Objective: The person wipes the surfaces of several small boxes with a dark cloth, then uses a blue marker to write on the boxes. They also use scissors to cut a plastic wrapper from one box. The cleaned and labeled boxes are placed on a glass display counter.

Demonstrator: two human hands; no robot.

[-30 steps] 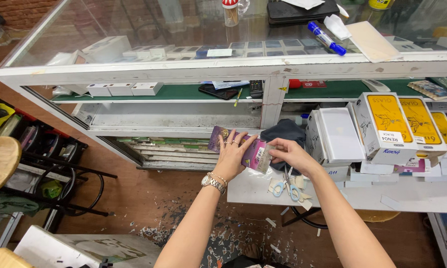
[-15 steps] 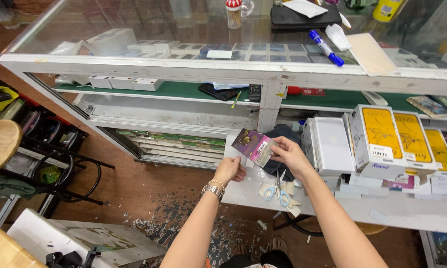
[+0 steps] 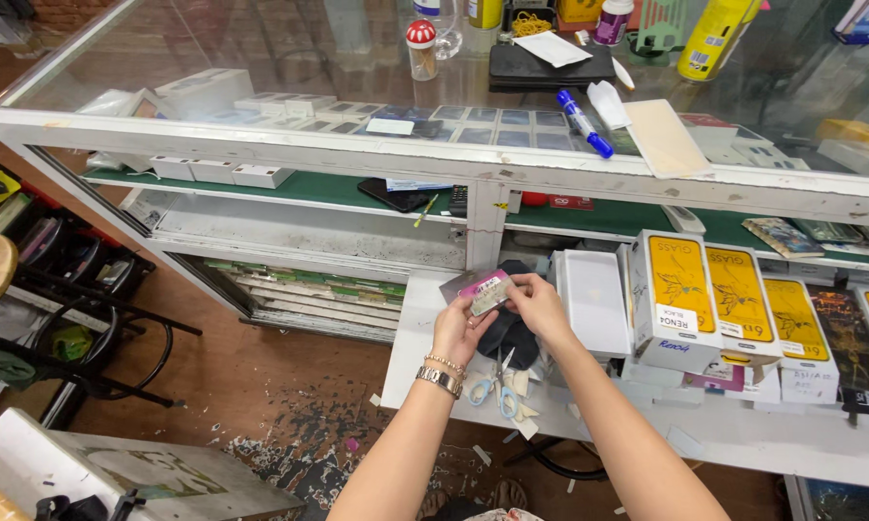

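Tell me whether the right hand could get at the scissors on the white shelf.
Probably yes: the scissors lie uncovered just below the right hand, though it is holding the small packet with the left hand.

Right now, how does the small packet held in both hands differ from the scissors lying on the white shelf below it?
The small packet is lifted off the surface, pinched between the left hand and right hand; the scissors lie untouched on the white shelf. The packet is a flat pink and purple rectangle; the scissors are long, with pale blue handles. Both are in front of the glass display counter.
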